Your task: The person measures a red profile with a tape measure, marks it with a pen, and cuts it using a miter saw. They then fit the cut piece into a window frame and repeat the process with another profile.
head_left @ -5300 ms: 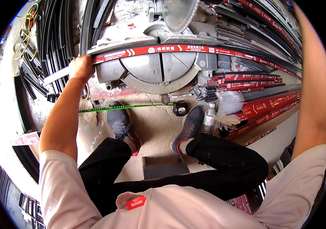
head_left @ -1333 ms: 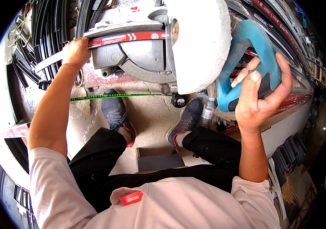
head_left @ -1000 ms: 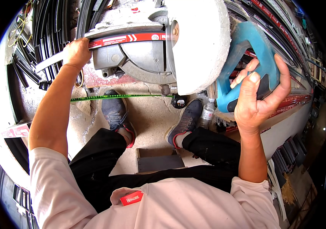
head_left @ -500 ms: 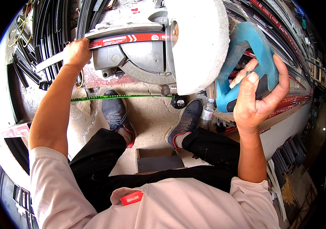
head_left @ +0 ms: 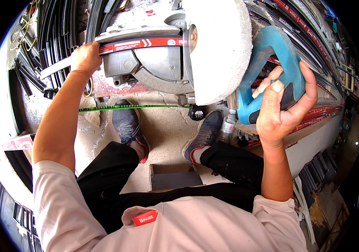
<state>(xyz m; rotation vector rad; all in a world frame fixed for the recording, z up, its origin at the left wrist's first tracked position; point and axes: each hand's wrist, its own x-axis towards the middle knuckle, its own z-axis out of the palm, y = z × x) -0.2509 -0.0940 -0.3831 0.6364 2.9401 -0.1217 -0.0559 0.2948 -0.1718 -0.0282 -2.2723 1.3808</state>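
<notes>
My left hand is closed around a long narrow strip with a red printed film. It lies along the fence of a miter saw, across the grey saw base, and runs in behind the blade. A dusty white guard covers much of the saw head. At the saw's right, my right hand grips the blue loop handle. Some fingers pass through the loop, while the thumb and index finger lie along its near side. The strip's far end is hidden behind the guard.
On the floor below the saw is a tape measure with its green blade pulled out leftward. A plastic bottle stands by my right shoe. Bundles of dark strips lie at the far left, more strips at the right.
The saw's blue handle has dipped very slightly, and my right hand with it. My left hand keeps its hold on the strip.
</notes>
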